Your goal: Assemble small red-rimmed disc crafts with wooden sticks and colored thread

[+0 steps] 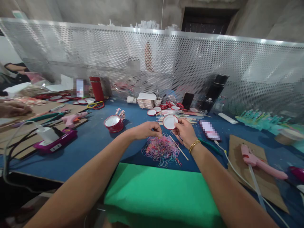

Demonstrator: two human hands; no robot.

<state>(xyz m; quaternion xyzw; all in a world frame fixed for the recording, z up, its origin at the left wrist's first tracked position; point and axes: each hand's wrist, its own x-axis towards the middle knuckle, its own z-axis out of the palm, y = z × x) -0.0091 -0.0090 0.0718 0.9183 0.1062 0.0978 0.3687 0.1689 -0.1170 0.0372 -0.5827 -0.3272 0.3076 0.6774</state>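
My right hand [185, 130], with a gold bracelet at its wrist, grips a small round white disc with a red rim [170, 122] by its right edge. The disc's white face is tilted towards me. Left of it, my left hand [150, 130] is closed in a pinch just over a tangled heap of pink, purple and blue strings [162, 148]. What the left fingertips hold, if anything, is too small to make out. A thin wooden stick [181, 150] lies along the heap's right side.
Left stands a stack of red-rimmed rings [114, 124]. Further left are a purple power strip [57, 142] and another person's hand [16, 108]. Right are a phone [209, 129] and a pink glue gun [261, 163] on cardboard. Behind stand a black bottle [215, 91] and perforated metal panel [118, 47].
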